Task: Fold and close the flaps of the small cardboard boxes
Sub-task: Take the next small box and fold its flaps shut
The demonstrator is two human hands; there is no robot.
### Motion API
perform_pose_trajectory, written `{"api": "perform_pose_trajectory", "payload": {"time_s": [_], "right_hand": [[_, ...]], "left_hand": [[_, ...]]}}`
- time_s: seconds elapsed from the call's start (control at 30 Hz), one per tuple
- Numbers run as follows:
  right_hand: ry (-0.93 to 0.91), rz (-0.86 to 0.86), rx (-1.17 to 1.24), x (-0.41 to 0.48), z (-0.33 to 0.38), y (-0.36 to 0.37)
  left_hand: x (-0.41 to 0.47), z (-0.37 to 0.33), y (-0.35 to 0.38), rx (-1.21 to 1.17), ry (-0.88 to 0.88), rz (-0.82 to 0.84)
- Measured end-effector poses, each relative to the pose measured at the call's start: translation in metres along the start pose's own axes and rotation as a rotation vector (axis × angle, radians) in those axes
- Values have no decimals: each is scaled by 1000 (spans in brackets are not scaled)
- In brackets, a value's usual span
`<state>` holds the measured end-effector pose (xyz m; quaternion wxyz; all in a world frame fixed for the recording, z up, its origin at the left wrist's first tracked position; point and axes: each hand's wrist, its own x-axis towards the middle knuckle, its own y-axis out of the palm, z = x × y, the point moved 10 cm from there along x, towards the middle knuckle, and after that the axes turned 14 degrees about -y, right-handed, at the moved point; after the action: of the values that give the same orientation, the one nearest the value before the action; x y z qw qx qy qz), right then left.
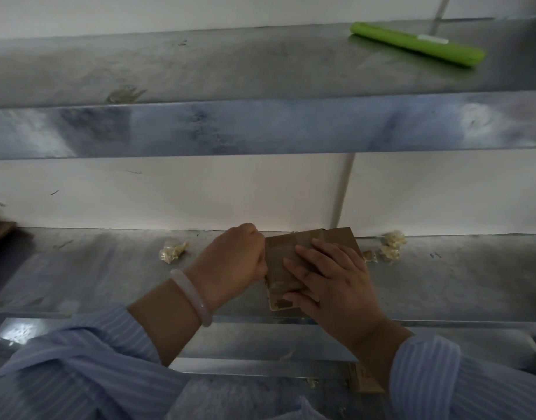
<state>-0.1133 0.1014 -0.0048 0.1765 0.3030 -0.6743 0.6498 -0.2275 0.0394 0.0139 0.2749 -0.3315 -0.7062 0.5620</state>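
Striped sleeves (78,374) fill the lower frame. At centre, left hand (233,262) grasps the cardboard box (283,253) by its left edge; right hand (333,277) presses down with flat, released fingers.

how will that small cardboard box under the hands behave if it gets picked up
The cardboard box looks thin-walled and small, so probably light and easily dented. The right hand presses flat on top while the left hand grips its left edge, so the flaps may spring open if released. Its matte surface likely isn't slippery.
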Motion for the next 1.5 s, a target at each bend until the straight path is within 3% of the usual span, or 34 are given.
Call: {"api": "perform_pose_trajectory", "payload": {"time_s": [0.1,0.27,0.67,0.83,0.93,1.03,1.23,1.3,1.43,1.5], "right_hand": [[-5,6,8,-2,0,0],[-7,33,5,-2,0,3],[-1,11,-4,3,-3,5],[-5,-7,-3,4,-1,3],[6,-7,3,2,-3,2],[1,10,-4,2,-3,3],[-5,27,-1,4,-3,5],[-6,18,-1,4,-3,5],[-4,16,1,7,-4,7],[-14,19,-3,8,-4,8]], "left_hand": [[-3,23,-1,-249,-83,38],[-7,17,-6,-244,-90,2],[-14,-24,-2,325,140,-96],[-11,-10,2,168,-14,-90],[-11,-4,0,-6,2,-104],[-7,11,0,-181,-44,-2],[-2,20,-3,-244,-97,27],[-4,16,-4,-169,-99,20],[-11,-18,-8,264,43,-82],[-10,-25,-5,339,63,-71]]}}
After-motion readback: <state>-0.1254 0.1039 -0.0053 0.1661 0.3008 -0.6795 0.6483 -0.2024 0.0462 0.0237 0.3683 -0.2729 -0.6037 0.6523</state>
